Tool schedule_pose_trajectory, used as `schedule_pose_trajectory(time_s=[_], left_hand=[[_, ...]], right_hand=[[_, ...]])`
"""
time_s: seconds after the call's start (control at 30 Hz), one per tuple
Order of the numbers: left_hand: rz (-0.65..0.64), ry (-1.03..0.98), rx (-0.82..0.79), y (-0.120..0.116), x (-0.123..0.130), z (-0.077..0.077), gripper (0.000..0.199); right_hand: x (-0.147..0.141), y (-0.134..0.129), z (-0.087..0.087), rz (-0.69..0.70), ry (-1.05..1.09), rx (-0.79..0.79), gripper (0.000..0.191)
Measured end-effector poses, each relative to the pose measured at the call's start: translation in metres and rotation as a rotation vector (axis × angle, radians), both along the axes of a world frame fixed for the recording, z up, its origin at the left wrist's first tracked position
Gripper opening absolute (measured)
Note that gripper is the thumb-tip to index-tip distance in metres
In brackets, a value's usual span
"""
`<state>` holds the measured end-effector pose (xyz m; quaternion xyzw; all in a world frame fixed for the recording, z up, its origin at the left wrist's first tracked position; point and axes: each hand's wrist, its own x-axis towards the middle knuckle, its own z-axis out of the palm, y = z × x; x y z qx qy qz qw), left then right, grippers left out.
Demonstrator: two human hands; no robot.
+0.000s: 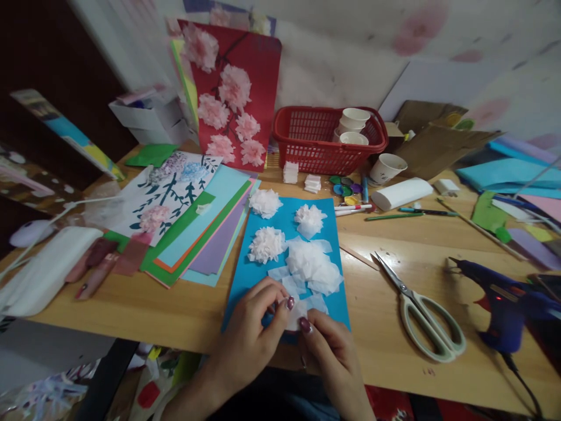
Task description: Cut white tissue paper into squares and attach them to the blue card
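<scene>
Between my two hands, over the near edge of a blue sheet, is a small piece of white tissue paper. My left hand pinches its left side between thumb and fingers. The thumb and fingers of my right hand close on its right side. Just beyond my fingers lies a loose heap of white tissue pieces. Ruffled white paper flowers rest on the same sheet: one at the far left, one below it and one at the far right.
Right of the sheet lie scissors and a blue glue gun. A red basket with paper cups stands behind, beside a red flower picture. Coloured paper is stacked at left; a white roll lies at right.
</scene>
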<state>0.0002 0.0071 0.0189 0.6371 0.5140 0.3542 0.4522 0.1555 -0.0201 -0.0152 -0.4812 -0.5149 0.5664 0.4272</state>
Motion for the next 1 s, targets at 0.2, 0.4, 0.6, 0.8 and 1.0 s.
schedule_pose_trajectory(time_s=[0.2, 0.4, 0.6, 0.8, 1.0], left_hand=[[0.036, -0.006, -0.021, 0.001, -0.005, -0.004, 0.031], [-0.113, 0.087, -0.049, 0.005, 0.0, -0.001, 0.031], [-0.092, 0.072, -0.03, 0.008, 0.0, 0.0, 0.035], [-0.225, 0.05, 0.12, 0.003, -0.004, 0.006, 0.027], [-0.038, -0.014, 0.076, 0.003, -0.002, 0.001, 0.028]], right_hand=[[0.0, -0.002, -0.003, -0.01, 0.035, -0.034, 0.04], [0.001, 0.0, 0.001, 0.013, -0.021, 0.094, 0.039], [0.002, 0.001, 0.007, 0.034, -0.079, 0.162, 0.047], [0.0, 0.0, 0.008, -0.021, -0.056, 0.052, 0.043], [-0.001, -0.005, 0.002, -0.023, 0.04, -0.058, 0.045]])
